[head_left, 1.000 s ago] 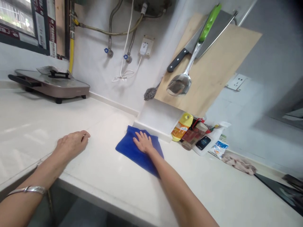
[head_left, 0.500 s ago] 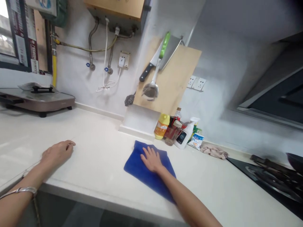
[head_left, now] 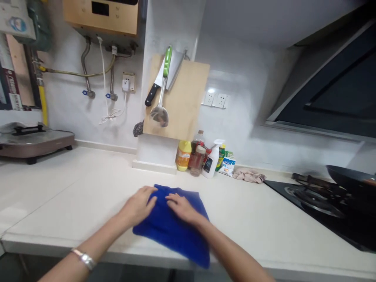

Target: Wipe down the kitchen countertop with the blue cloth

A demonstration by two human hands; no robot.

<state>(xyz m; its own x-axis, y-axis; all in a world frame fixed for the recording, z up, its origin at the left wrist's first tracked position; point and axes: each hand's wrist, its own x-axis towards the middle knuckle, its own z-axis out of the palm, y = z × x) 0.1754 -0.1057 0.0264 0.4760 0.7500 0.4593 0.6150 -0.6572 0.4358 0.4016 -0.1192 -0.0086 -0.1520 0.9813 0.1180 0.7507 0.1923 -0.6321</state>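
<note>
You can read no complete word or number with certainty. Your white spray bottle (head_left: 212, 161): black label, print too small. Yellow bottle (head_left: 183, 157): orange label with a white patch, lettering blurred. Blue-and-white packet (head_left: 227, 167): printed characters, illegible to you. Grey box (head_left: 11, 24), upper left: round blue emblem, wording unclear. Dark-red strip (head_left: 11, 83), left edge: white lettering, blurred.

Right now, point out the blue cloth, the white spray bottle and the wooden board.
Blue cloth (head_left: 175, 229), head view: the middle of its surface.
White spray bottle (head_left: 213, 159), head view: its body.
Wooden board (head_left: 185, 100), head view: a bare part of its face.
</note>
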